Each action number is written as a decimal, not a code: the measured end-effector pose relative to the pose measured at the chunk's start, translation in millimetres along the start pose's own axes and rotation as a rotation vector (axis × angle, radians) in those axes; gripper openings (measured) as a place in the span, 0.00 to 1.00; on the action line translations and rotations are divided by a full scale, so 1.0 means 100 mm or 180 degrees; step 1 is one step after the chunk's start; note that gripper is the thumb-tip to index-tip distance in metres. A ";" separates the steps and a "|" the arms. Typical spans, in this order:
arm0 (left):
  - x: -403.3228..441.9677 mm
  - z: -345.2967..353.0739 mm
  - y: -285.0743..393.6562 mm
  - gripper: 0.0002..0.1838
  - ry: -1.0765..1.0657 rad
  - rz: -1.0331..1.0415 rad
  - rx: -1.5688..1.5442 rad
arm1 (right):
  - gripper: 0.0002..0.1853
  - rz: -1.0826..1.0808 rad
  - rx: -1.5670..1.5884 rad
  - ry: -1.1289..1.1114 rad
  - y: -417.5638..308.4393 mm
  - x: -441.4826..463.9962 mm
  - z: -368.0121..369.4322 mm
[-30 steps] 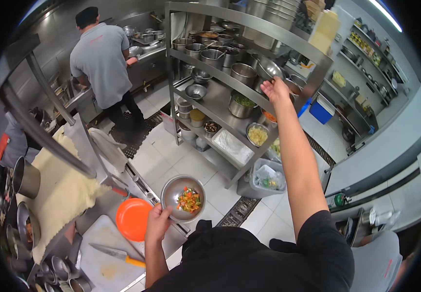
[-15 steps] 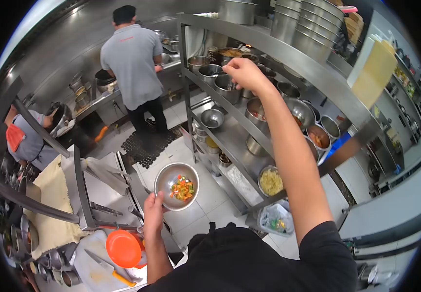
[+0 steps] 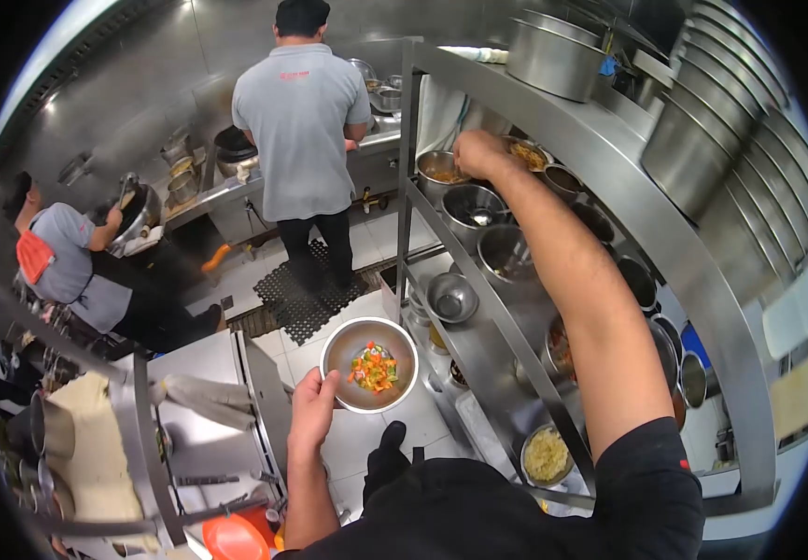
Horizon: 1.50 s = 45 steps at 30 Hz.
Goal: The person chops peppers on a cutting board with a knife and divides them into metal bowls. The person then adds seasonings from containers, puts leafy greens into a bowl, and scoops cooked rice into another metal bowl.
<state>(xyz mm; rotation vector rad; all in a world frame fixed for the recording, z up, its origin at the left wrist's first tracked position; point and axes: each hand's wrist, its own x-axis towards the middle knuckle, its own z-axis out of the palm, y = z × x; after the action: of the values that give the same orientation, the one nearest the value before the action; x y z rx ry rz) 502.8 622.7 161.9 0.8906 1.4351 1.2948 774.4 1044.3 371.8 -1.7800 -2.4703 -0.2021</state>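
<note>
a steel shelf rack point(image 3: 609, 140) runs down the right side, its middle level crowded with metal pots. beyond it a person in a grey shirt point(image 3: 301, 140) stands with their back turned, and at the far left another person point(image 3: 82, 252) reaches toward a large pan point(image 3: 142, 224). a stack of tall metal pots point(image 3: 693, 149) leans in at the upper right, and a black floor mat point(image 3: 306, 294) lies under the nearer co-worker's feet.

next in size is the metal bowl point(image 3: 340, 355) — in front of the wearer's body, over the floor, between the counter point(image 3: 203, 359) and the rack. the left hand point(image 3: 313, 411) is closed on its near-left edge, thumb over the rim, other fingers mostly hidden.

the right hand point(image 3: 481, 154) stretches over the rack, fingers pointing down at the rim of a small pot point(image 3: 432, 189) — bent and partly out of sight, so how far open they are, or whether they hold anything, i cannot tell.

smallest are the chopped vegetables point(image 3: 373, 370), orange, red and green, in the bottom of the bowl.
</note>
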 end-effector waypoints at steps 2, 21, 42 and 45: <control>0.40 -0.02 0.06 0.13 -0.0032 -0.0074 0.0046 | 0.17 -0.0182 -0.0247 -0.0520 -0.16 0.16 -0.04; 2.65 0.61 1.28 0.16 -0.0186 0.0538 0.0654 | 0.06 -0.1174 -0.1853 0.0009 -0.12 0.48 0.31; 2.92 0.87 1.60 0.18 -0.0491 0.0467 0.1043 | 0.11 -0.0661 0.1229 -0.1023 0.32 0.43 0.38; 2.87 0.93 1.74 0.20 -0.0462 0.0434 0.1281 | 0.13 -0.0745 0.1392 -0.0815 0.51 0.42 0.37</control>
<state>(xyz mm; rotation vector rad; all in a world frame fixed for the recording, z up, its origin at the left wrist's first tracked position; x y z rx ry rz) 502.7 948.9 283.9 1.3409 1.5671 1.0276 809.6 1105.6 344.0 -1.4096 -2.6187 0.5433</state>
